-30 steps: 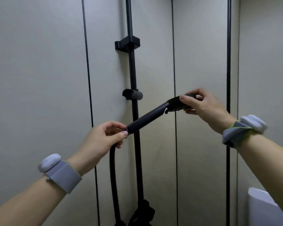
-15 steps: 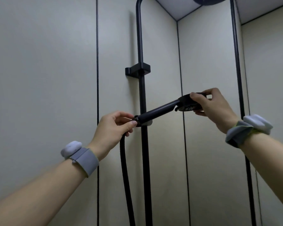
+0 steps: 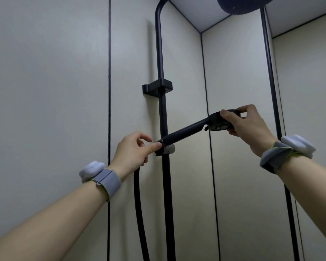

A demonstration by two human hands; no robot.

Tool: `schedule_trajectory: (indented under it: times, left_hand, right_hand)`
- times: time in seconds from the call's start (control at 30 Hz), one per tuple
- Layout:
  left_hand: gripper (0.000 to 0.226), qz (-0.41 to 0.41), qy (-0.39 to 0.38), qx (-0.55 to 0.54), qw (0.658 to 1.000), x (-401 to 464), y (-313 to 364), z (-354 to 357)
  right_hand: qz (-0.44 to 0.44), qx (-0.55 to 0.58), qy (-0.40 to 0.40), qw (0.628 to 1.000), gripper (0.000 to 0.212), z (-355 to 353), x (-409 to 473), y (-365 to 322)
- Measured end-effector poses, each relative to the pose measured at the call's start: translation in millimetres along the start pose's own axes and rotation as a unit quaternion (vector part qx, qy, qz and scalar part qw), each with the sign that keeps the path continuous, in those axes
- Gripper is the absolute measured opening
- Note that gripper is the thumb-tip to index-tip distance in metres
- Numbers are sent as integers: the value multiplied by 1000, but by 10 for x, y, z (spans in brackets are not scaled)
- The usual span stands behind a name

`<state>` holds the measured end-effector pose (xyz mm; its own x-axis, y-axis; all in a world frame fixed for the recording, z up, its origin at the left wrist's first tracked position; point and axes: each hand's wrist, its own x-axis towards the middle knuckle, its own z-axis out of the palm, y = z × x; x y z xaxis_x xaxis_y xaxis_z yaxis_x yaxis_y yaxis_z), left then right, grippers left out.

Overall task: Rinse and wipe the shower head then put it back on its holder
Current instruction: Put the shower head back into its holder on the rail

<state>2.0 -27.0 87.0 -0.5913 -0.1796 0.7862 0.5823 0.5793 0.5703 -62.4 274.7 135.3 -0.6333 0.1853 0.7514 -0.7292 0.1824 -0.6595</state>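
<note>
You stand facing pale wall panels with dark seams, a black riser pipe running up to an overhead rain head. Since half a second ago your view has tilted upward, and the handle's lower end now meets the holder. The matte black shower head slants up to the right; your right hand grips its face, your left hand pinches the handle's base, hose hanging below.

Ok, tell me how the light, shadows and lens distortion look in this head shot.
Head view: light is soft, with no harsh glare; the black riser pipe throws a faint shadow on the wall to its left; wide-angle bending bows the panel seams; the shower head and both hands are fairly sharp.
</note>
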Motion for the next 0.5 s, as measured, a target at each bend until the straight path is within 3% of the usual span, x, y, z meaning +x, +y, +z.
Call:
schedule_trajectory:
  times: [0.17, 0.37, 0.5]
  left_hand:
    - [27, 15, 21, 56, 998, 30, -19, 148]
    - [38, -45, -51, -44, 997, 113, 24, 137]
    - [33, -26, -54, 30, 998, 125, 48, 85]
  right_hand:
    - [14, 35, 12, 999, 73, -62, -11, 55]
    - [8, 45, 7, 999, 68, -97, 37, 69]
    - [2, 41, 0, 999, 72, -90, 49, 15]
